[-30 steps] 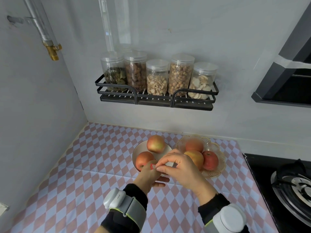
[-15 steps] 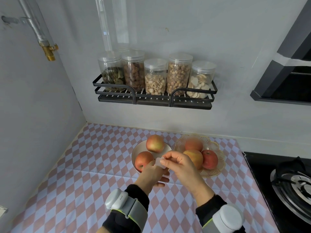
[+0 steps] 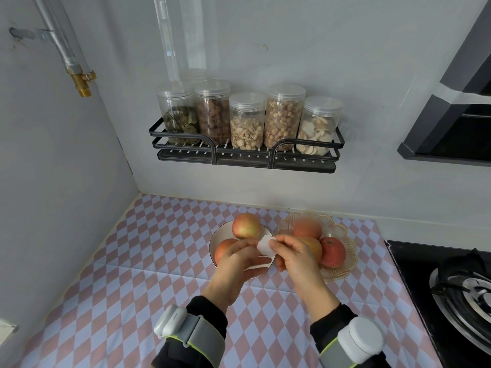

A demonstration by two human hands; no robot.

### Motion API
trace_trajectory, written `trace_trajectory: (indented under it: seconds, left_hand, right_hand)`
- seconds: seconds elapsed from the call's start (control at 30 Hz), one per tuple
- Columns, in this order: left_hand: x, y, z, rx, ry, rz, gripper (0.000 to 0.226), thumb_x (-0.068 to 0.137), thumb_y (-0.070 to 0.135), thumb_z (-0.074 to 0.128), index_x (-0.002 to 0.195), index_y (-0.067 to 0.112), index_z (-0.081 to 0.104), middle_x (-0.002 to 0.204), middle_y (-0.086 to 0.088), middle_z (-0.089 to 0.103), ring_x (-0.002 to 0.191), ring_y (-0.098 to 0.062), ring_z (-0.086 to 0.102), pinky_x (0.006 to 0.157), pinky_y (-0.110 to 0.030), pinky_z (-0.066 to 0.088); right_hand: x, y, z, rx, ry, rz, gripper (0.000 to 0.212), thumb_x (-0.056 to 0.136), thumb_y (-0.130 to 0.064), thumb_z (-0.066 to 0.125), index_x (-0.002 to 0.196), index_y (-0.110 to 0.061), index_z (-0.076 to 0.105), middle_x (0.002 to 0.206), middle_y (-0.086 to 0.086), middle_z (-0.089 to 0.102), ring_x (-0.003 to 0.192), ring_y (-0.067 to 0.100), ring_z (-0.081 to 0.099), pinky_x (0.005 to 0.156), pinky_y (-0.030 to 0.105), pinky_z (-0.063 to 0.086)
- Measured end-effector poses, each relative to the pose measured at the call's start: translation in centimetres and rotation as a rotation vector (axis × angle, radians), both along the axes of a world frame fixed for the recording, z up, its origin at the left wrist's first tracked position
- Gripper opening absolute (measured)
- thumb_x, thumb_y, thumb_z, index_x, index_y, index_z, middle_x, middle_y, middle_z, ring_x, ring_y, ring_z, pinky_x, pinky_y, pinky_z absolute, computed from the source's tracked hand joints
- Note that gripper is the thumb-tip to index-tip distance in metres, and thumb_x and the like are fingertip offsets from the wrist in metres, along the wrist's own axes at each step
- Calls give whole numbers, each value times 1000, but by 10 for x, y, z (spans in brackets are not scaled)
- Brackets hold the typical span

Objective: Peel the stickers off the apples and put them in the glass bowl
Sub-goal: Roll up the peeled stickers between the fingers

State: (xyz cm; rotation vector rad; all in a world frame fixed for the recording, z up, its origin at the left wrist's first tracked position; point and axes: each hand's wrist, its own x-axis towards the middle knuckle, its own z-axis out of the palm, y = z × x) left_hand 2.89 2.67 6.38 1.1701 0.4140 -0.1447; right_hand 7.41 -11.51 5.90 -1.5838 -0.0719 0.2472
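Observation:
A white sticker (image 3: 265, 246) is pinched between my right hand (image 3: 295, 257) and the thumb and fingertip of my left hand (image 3: 237, 264). Both hands hover over the near edge of a white bowl (image 3: 216, 236). That bowl holds two reddish apples, one at the back (image 3: 245, 225) and one at the front left (image 3: 223, 248), partly behind my left hand. To its right stands the ribbed glass bowl (image 3: 345, 240) with three apples: a back one (image 3: 307, 227), a red one on the right (image 3: 332, 251), and a yellowish one (image 3: 314, 245) partly hidden by my right hand.
The bowls sit on a pink and white checked counter (image 3: 138, 274) near the back wall. A black wall rack (image 3: 244, 155) with several jars of dried goods hangs above. A gas hob (image 3: 462, 290) lies to the right, and a grey side wall closes the left.
The sticker has come up between my fingers and now shows as a white flap. My right hand has shifted slightly right and the hands have drawn a little apart.

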Motion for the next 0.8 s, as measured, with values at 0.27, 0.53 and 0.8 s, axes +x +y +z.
trace_trajectory:
  seconds: [0.27,0.53,0.8]
  left_hand:
    - [-9,5,4,89,70,106,11,86,-10,66,85,-2,73,67,-13,71,56,-19,69,54,-23,58]
    - [-38,14,0,-194,157,89,12,83,-4,71,76,-3,81,78,-20,78,66,-20,77,60,-24,63]
    - [-77,17,-9,-80,168,273,28,86,-16,62,74,1,80,68,-15,75,57,-18,72,54,-23,61]
  right_hand:
    - [-9,7,-3,138,75,133,27,83,3,69,78,-20,81,61,-3,68,57,8,63,56,21,53]
    - [-25,9,-15,-3,29,179,39,84,9,57,74,-20,81,65,0,73,63,9,66,60,19,54]
    - [-49,15,-25,197,199,427,20,77,-15,66,89,-7,79,93,11,77,86,18,72,74,24,56]
